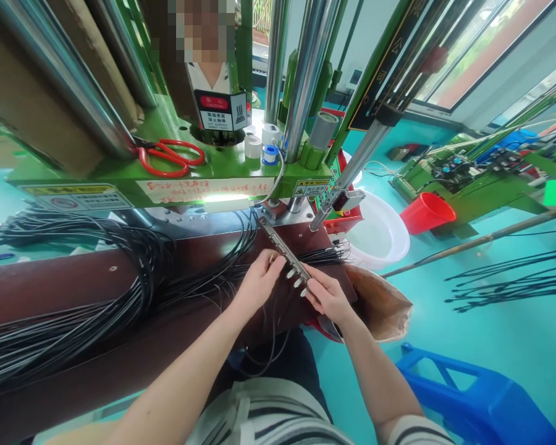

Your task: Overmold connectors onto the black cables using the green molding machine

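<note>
A long, narrow metal mould bar (278,240) slants across the front of the machine bench, its far end by the press bed. My right hand (327,293) is closed around the bar's near end. Along its near left side stick out several small white connectors (297,283). My left hand (262,281) is closed in a pinch at the bar's left edge; what lies between its fingertips is hidden. Black cables (245,247) run from beside the bar to the left, joining a thick cable bundle (139,290) on the brown bench (88,272).
Above my hands is a green press (287,176) with steel columns and a lit lamp (227,205). Red-handled scissors (171,157) and tape rolls (269,154) lie on it. To the right are a white tub (384,228), paper sack (389,309), red bucket (427,213) and blue stool (486,389).
</note>
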The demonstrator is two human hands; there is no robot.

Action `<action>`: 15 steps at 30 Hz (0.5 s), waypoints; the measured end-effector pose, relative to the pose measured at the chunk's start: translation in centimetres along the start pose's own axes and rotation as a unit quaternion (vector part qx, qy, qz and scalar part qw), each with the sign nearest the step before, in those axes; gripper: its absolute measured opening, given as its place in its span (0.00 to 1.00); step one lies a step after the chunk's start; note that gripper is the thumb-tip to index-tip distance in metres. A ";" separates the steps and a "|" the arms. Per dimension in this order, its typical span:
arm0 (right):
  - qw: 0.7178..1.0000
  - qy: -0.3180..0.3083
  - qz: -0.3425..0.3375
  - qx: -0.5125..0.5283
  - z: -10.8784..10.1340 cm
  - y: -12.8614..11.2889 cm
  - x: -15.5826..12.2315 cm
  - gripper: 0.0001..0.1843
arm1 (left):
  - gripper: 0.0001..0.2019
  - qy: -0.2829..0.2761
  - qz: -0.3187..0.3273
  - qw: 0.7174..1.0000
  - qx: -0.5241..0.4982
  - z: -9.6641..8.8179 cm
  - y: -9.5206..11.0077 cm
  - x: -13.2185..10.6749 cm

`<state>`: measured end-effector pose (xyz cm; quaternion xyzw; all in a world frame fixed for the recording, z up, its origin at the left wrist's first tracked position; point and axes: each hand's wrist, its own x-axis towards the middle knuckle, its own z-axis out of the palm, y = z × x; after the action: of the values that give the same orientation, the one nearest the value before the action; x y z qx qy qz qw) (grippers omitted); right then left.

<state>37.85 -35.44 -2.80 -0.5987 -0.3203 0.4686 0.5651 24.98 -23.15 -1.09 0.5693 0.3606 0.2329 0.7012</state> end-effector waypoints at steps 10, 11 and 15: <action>0.999 -0.025 -0.025 0.003 -0.4 -0.3 0.0 0.26 | 0.16 -0.028 -0.059 0.993 -0.103 -0.9 0.8 0.4; 0.999 -0.029 -0.024 -0.003 -0.4 -0.4 0.0 0.27 | 0.16 -0.025 -0.059 0.993 -0.099 -0.9 0.7 0.5; 0.999 -0.024 -0.020 -0.010 -0.2 -0.5 0.0 0.27 | 0.16 -0.028 -0.062 0.993 -0.099 -1.1 0.7 0.6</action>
<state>38.08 -35.48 -2.36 -0.5867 -0.3501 0.4681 0.5604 24.60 -21.85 -0.67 0.4795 0.3506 0.2075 0.7772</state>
